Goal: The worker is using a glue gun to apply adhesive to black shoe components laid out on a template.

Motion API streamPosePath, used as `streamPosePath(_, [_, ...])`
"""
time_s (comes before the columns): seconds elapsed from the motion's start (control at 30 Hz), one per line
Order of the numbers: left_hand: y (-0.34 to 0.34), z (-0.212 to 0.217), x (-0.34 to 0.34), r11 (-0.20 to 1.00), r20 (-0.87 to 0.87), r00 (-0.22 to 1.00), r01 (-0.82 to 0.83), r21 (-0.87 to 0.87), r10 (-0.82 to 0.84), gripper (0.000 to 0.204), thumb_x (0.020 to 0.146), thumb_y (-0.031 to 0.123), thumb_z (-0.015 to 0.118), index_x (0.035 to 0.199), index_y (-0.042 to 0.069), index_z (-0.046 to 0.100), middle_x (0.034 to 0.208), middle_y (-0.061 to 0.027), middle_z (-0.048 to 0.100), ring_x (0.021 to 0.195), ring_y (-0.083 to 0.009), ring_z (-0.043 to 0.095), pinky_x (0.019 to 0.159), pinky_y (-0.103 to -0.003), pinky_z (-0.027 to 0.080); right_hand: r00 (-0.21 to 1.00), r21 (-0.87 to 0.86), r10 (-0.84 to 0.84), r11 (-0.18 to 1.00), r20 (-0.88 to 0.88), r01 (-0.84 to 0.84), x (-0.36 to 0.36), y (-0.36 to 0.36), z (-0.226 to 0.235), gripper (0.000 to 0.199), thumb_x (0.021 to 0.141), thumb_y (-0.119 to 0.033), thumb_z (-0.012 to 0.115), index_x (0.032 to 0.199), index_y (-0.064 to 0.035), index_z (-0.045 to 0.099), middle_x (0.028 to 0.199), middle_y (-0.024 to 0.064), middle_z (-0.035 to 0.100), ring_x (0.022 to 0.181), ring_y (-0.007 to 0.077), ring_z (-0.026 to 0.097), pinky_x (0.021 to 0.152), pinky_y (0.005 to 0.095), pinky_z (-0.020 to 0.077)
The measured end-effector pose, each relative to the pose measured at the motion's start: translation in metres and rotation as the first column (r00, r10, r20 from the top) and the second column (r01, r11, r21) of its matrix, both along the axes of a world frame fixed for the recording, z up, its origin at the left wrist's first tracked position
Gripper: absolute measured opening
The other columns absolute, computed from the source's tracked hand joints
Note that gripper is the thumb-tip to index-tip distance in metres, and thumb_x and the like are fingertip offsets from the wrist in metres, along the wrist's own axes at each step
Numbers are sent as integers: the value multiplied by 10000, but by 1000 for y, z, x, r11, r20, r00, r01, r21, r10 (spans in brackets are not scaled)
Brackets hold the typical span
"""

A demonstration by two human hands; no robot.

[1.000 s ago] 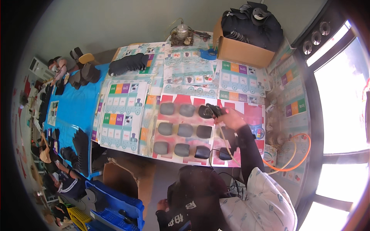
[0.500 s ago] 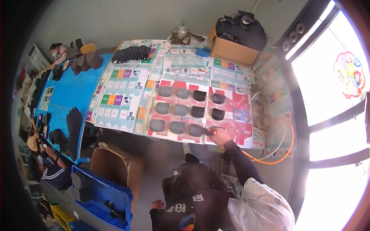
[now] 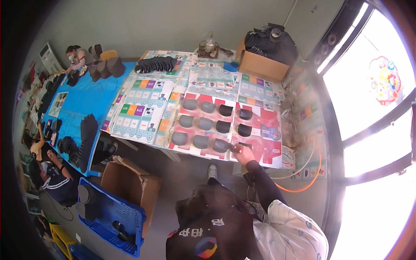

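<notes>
My right hand (image 3: pixel 245 153) grips a dark pad (image 3: pixel 235 147) at the surface's (image 3: pixel 260 149) near edge; next, seat it beside the last dark piece (image 3: pixel 220 145). Left hand unseen.

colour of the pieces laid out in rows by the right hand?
Dark grey to black pieces, on red sheets; head view.
</notes>
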State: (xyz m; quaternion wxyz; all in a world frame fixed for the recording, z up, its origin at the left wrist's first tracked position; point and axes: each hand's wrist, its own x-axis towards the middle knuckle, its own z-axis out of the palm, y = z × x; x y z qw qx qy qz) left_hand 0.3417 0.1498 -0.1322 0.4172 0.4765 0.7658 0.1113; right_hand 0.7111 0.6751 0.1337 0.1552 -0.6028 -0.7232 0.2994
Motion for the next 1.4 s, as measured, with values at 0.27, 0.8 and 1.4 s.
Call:
streamPosePath(0.27, [8,-5,-5,999,-6,999,-47,-11,47,289,943,203,535,1152,119,715,1150,-142,713,993,-322,708,895,-454,563,982,-80,-108,989,154,122,20,-4,-14,371,875,-277,606,1221,-175,693,1041,245,702,1045,441,650,890,522,521])
streamPosePath(0.8, [5,-12,5,996,-6,997,-83,-31,83,289,937,220,550,1152,123,716,1139,-141,716,985,-322,710,890,-451,564,997,81,76,994,30,-78,1,-9,-6,194,885,-238,589,982,-92,672,901,245,695,894,467,658,783,564,518])
streamPosePath(1.4, [1,-11,11,993,-11,995,-104,-53,104,290,929,240,567,1152,129,717,1127,-140,718,976,-322,711,884,-448,565,989,52,92,994,113,-98,-13,-17,-15,249,845,-223,584,1041,-107,685,912,249,701,904,456,670,808,562,524])
